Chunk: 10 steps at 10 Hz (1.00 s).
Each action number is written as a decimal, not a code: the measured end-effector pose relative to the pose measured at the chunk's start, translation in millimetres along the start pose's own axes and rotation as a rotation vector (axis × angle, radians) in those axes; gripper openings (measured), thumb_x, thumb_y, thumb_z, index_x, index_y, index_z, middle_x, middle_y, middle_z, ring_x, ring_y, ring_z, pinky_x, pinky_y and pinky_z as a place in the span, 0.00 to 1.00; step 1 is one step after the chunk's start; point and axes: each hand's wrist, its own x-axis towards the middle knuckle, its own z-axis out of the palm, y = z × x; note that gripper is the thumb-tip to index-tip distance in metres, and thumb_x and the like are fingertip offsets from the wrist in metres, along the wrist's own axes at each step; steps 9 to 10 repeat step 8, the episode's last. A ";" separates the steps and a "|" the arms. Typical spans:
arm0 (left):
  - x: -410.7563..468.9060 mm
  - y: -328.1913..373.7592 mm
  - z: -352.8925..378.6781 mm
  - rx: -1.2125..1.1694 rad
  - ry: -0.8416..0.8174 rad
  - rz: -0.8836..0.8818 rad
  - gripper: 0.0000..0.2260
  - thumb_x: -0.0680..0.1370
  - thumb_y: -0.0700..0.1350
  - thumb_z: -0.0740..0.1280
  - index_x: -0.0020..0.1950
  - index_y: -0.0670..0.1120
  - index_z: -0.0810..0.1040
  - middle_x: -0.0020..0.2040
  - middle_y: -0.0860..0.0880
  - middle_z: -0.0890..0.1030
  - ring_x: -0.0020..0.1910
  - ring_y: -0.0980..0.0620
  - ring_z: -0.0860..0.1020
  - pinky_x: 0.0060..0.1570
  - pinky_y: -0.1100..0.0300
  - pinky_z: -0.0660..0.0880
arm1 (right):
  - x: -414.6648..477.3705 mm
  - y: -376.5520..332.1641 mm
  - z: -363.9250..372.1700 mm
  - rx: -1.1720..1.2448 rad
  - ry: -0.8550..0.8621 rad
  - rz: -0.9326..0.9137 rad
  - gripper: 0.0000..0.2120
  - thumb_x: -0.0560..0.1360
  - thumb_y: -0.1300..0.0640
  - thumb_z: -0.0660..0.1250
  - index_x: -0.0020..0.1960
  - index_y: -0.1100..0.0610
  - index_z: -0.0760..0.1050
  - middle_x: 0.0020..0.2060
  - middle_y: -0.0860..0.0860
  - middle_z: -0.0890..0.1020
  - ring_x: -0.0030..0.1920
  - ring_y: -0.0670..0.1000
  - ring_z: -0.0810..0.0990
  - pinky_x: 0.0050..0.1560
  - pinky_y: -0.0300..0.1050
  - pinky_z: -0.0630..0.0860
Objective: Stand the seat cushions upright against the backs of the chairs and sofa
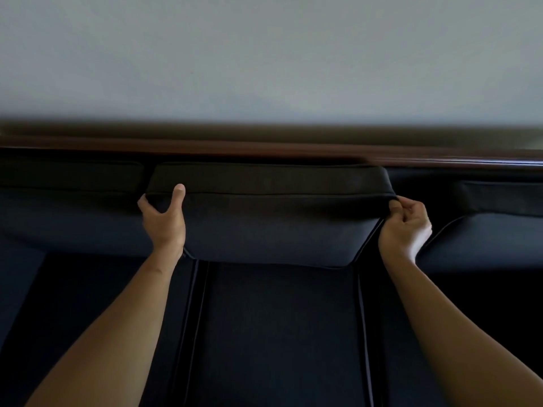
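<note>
A dark navy seat cushion (270, 224) stands upright in the middle of the sofa, its top edge close under the brown wooden rail of the sofa back (264, 149). My left hand (164, 218) grips its upper left corner, thumb on the top band. My right hand (407, 221) pinches its upper right corner. Another dark cushion (70, 207) leans upright to the left. A third cushion (493, 230) sits to the right, tilted against the back. Below the held cushion lies the bare dark seat base (279, 333) with piped seams.
A pale grey wall (264, 54) rises behind the sofa. The sofa fills the whole lower view; its seat area to the left and right is very dark and hard to make out.
</note>
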 end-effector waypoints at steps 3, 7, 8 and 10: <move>-29.3 -0.6 24.5 0.024 -0.034 0.061 0.33 0.79 0.58 0.75 0.80 0.47 0.68 0.68 0.54 0.78 0.63 0.59 0.78 0.55 0.75 0.70 | 27.5 10.7 -23.9 0.018 0.015 0.046 0.07 0.81 0.59 0.67 0.56 0.59 0.82 0.44 0.51 0.83 0.47 0.50 0.82 0.52 0.44 0.77; -37.5 11.9 17.4 0.381 -0.174 0.177 0.40 0.83 0.63 0.66 0.87 0.45 0.54 0.83 0.43 0.64 0.80 0.43 0.67 0.75 0.52 0.68 | 24.4 -3.3 -49.1 -0.116 -0.189 -0.046 0.15 0.84 0.57 0.62 0.68 0.56 0.77 0.55 0.55 0.84 0.59 0.57 0.81 0.55 0.41 0.70; -55.2 23.5 11.3 0.611 -0.195 0.348 0.36 0.86 0.60 0.61 0.88 0.44 0.54 0.88 0.40 0.53 0.86 0.39 0.54 0.82 0.39 0.58 | 15.6 -16.9 -60.0 -0.237 -0.303 -0.125 0.22 0.85 0.55 0.60 0.78 0.55 0.69 0.73 0.56 0.77 0.73 0.59 0.73 0.70 0.49 0.68; -55.2 23.5 11.3 0.611 -0.195 0.348 0.36 0.86 0.60 0.61 0.88 0.44 0.54 0.88 0.40 0.53 0.86 0.39 0.54 0.82 0.39 0.58 | 15.6 -16.9 -60.0 -0.237 -0.303 -0.125 0.22 0.85 0.55 0.60 0.78 0.55 0.69 0.73 0.56 0.77 0.73 0.59 0.73 0.70 0.49 0.68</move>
